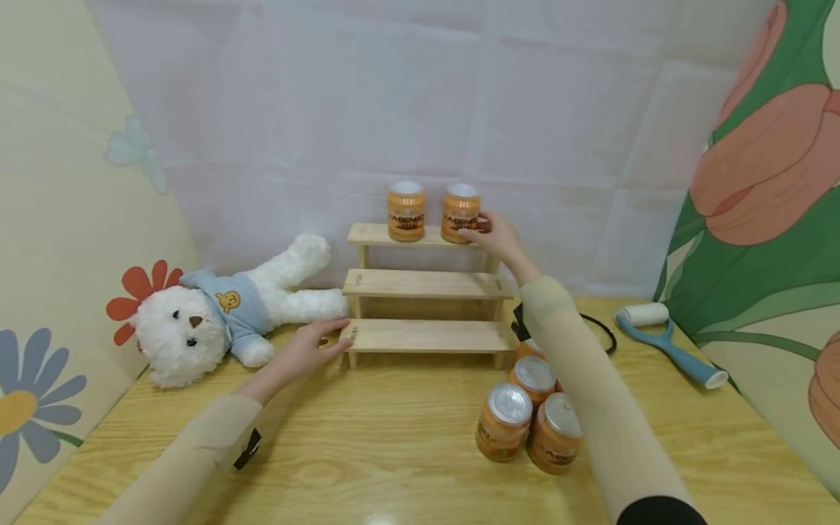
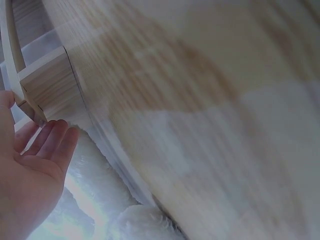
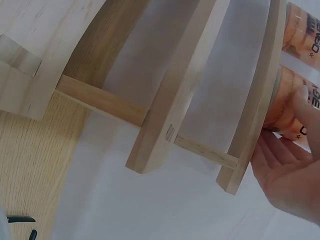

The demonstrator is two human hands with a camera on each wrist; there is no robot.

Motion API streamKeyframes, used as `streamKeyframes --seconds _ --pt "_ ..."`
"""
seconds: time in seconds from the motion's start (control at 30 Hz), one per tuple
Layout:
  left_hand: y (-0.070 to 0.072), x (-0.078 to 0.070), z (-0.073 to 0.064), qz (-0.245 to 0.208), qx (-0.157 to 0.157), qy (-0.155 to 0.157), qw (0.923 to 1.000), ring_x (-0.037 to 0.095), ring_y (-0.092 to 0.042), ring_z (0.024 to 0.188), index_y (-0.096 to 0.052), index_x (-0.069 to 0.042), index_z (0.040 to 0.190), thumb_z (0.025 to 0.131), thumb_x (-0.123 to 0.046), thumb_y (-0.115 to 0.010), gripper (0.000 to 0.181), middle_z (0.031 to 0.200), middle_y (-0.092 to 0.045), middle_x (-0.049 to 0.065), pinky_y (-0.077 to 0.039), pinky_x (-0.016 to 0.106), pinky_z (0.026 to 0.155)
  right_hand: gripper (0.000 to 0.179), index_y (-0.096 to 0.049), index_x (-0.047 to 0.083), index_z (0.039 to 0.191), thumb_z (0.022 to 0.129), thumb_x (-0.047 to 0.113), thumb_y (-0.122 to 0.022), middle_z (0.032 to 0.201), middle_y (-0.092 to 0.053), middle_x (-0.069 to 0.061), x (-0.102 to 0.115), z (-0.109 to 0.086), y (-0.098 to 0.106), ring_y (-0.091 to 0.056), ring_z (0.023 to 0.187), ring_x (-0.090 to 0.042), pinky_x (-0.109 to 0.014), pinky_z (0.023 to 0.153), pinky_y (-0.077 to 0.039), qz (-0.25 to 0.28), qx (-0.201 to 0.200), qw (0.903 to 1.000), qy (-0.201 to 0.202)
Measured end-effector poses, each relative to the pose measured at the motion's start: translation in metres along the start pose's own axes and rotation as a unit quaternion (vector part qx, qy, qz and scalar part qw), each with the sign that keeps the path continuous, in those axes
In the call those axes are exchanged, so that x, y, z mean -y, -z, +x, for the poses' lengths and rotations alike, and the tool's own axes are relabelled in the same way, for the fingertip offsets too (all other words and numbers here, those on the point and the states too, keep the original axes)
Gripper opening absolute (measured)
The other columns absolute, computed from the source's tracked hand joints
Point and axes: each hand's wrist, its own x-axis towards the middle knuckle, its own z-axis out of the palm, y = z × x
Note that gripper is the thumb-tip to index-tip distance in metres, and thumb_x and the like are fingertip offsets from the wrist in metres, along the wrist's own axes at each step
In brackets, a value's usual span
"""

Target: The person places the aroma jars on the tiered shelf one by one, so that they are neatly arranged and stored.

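A three-step wooden stand (image 1: 426,337) is on the table, with two orange cans on its top step. My right hand (image 1: 500,239) grips the right-hand can (image 1: 461,211), thumb on its front and fingers at its side. This can (image 3: 287,97) rests on the board in the right wrist view. Beside it, a little apart, stands the other can (image 1: 406,211). My left hand (image 1: 307,354) holds the left end of the bottom step. In the left wrist view, my left hand (image 2: 37,165) has its thumb and fingertips at the board's end.
Several more orange cans (image 1: 502,423) cluster right of the stand's front, partly behind my right forearm. A white plush bear (image 1: 190,328) in a blue shirt lies at left. A blue-handled lint roller (image 1: 676,350) and a black cable (image 1: 607,335) lie at right.
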Motion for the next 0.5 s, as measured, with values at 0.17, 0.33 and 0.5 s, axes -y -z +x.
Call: streamKeyframes --seconds 0.17,0.33,0.5 --pt "-0.0008 -0.0001 0.0000 0.001 0.003 0.003 1.0000 0.038 -0.049 0.121 -0.043 0.003 0.139 0.095 -0.033 -0.055 0.057 0.143 -0.042 0.023 -0.045 0.051 0.099 0.060 -0.042 0.005 0.141 0.090 0.026 -0.065 0.132 -0.055 -0.018 0.0019 -0.0018 -0.0037 -0.054 0.120 -0.029 -0.039 0.101 -0.046 -0.002 -0.024 0.9996 0.014" --pt "-0.0019 0.0012 0.0001 0.002 0.002 0.004 1.0000 0.038 -0.049 0.121 -0.043 0.002 0.139 0.095 -0.033 -0.055 0.057 0.142 -0.042 0.022 -0.045 0.050 0.099 0.059 -0.044 0.004 0.139 0.090 0.027 -0.065 0.129 -0.057 -0.019 0.0019 -0.0021 -0.0054 -0.055 0.118 -0.029 -0.039 0.100 -0.046 -0.016 -0.036 0.9990 0.018" --pt "-0.0032 0.0000 0.0027 -0.004 0.005 0.002 1.0000 0.039 -0.048 0.123 -0.042 0.002 0.139 0.096 -0.032 -0.055 0.057 0.142 -0.042 0.022 -0.044 0.051 0.100 0.062 -0.041 0.004 0.141 0.090 0.030 -0.064 0.130 -0.056 -0.018 0.0006 -0.0024 -0.0034 -0.054 0.119 -0.028 -0.038 0.104 -0.043 -0.032 -0.043 0.9985 0.009"
